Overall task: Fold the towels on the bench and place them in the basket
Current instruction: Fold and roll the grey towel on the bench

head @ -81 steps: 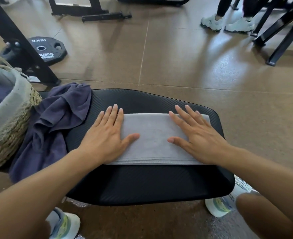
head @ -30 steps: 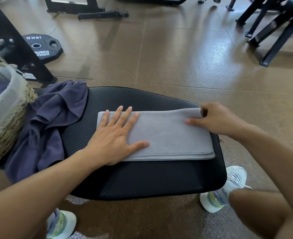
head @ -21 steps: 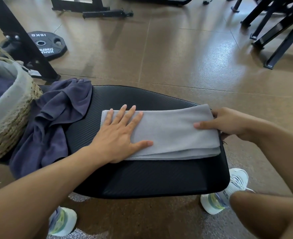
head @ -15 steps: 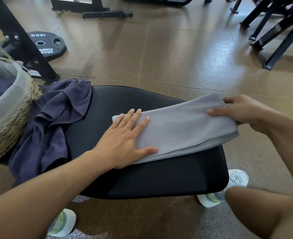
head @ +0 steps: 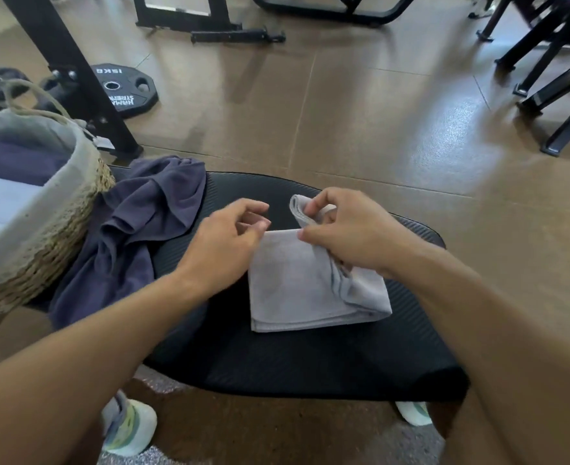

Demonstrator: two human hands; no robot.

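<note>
Right grip (head: 340,229) pinching grey towel (head: 297,290) corner | left grip (head: 230,239) loosely curled, released, beside towel's left edge | on bench (head: 310,364)

Both our forearms reach forward; our right hand (head: 350,233) pinches cloth between thumb and curled fingers, while our left hand (head: 223,246) hovers beside it, fingers loosely curled, grip empty

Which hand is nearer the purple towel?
Left. The left hand hovers just right of the purple towel, fingers curled and empty. The right hand is farther right, pinching the grey towel.
</note>
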